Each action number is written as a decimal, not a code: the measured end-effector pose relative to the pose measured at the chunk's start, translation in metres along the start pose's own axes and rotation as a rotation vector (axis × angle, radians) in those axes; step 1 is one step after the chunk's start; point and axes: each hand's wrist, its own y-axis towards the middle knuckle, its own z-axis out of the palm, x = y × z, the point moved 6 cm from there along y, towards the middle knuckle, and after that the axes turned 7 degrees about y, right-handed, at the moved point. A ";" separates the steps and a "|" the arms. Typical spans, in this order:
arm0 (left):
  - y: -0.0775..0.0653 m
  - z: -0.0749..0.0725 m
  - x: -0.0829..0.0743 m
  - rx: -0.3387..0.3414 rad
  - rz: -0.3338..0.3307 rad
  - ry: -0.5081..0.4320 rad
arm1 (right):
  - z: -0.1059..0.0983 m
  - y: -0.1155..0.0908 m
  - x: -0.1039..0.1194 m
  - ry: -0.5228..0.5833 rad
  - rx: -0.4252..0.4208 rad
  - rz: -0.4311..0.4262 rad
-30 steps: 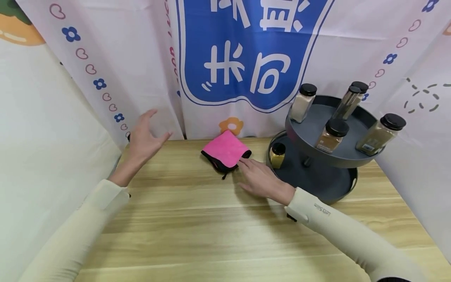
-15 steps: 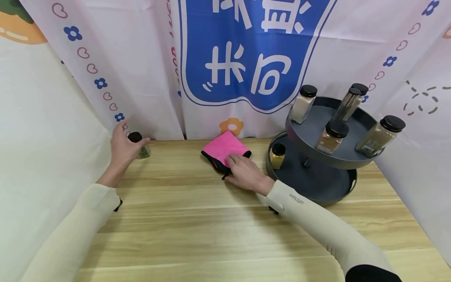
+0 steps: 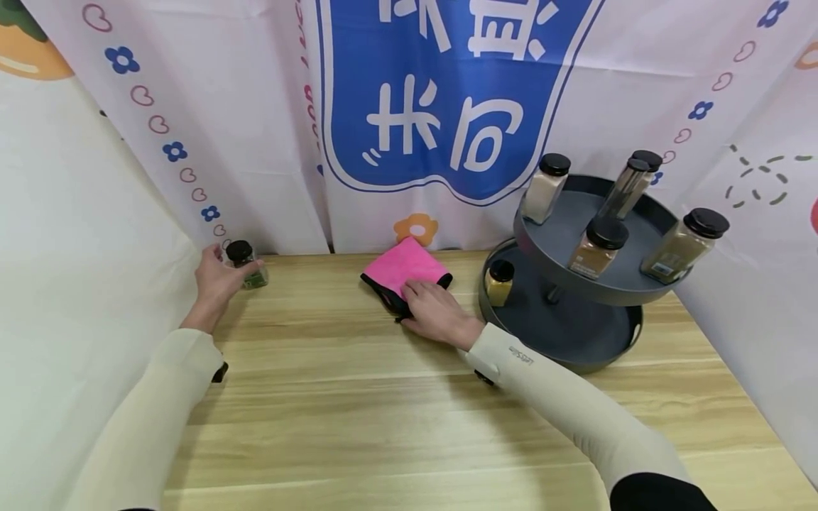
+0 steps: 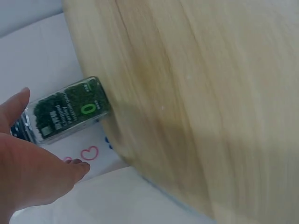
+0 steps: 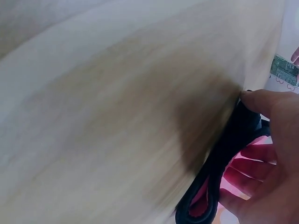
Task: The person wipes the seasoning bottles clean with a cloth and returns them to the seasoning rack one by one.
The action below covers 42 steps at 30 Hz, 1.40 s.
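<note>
A small square jar of dried green herb (image 3: 255, 279) with a black lid stands at the back left of the table. Around it is my left hand (image 3: 216, 285), thumb across its near side and fingers beyond. In the left wrist view the thumb is at the lid end of the jar (image 4: 70, 109), and the other fingertips are apart from the glass. At the back middle lies a folded pink cloth (image 3: 409, 264) with a black edge. My right hand (image 3: 436, 312) grips its near right part, thumb at the black edge and fingers over the pink side.
A two-tier dark grey turntable rack (image 3: 575, 333) stands on the right. Several spice jars with black lids are on its upper tier, and a yellow spice jar (image 3: 498, 284) is on the lower. A printed curtain (image 3: 275, 128) hangs behind the wooden table (image 3: 358, 419).
My left hand has come down and around the herb jar, which was hidden behind it at first. My right hand has slid left onto the cloth, its fingers now curled on it.
</note>
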 end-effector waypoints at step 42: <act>-0.033 0.039 -0.033 -0.037 0.201 0.098 | 0.002 0.019 0.007 -0.132 -0.038 -0.091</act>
